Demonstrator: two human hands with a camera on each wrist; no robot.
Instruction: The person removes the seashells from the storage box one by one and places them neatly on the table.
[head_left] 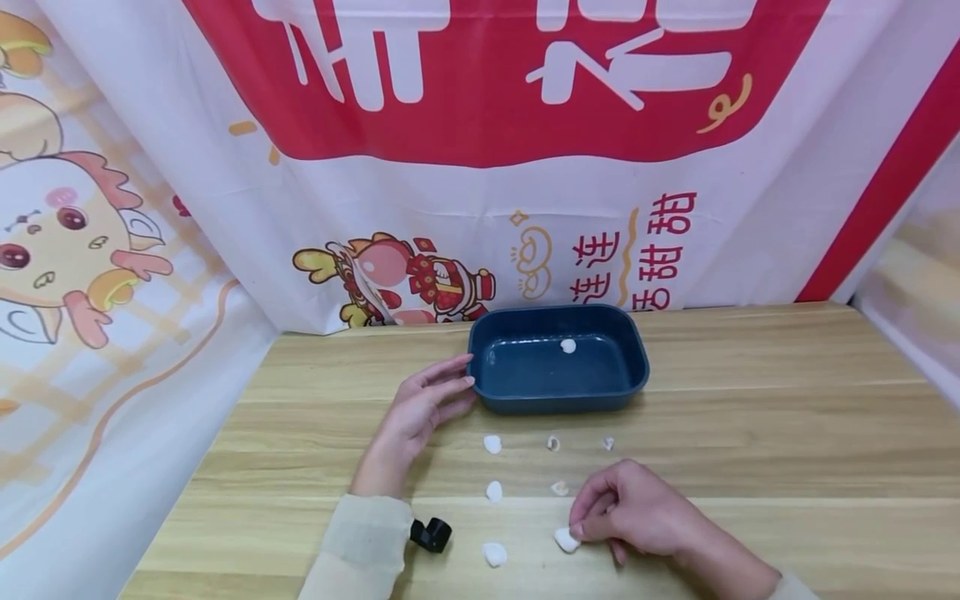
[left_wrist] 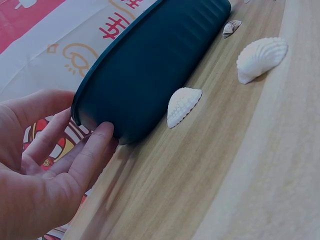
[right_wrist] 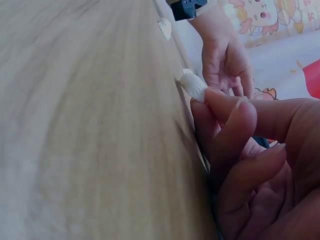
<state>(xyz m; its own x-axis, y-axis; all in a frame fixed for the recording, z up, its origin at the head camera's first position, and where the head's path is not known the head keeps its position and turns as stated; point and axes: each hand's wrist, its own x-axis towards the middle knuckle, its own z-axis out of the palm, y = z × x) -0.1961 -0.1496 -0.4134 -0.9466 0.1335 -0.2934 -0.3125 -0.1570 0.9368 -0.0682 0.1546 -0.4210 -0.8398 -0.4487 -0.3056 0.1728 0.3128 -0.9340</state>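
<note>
My right hand [head_left: 637,512] pinches a white ridged seashell [head_left: 566,540] between thumb and fingertips, low over the table; the right wrist view shows the shell [right_wrist: 193,87] at the fingertips. My left hand [head_left: 420,408] touches the left end of a dark blue rectangular basin [head_left: 558,407], its fingertips against the rim and outer wall. Inside the basin lies one white shell [head_left: 568,346]. In front of it, spaced-out shells lie on the wood: a white shell [head_left: 492,444], a curled shell [head_left: 553,443], a small shell [head_left: 608,443] and several others.
The wooden table [head_left: 750,433] meets a printed cloth backdrop [head_left: 450,192] behind the basin. A black device [head_left: 432,535] sits at my left wrist. Nearer me lie two white shells, one in the middle [head_left: 494,491] and one lower [head_left: 494,554], plus a yellowish shell [head_left: 559,488].
</note>
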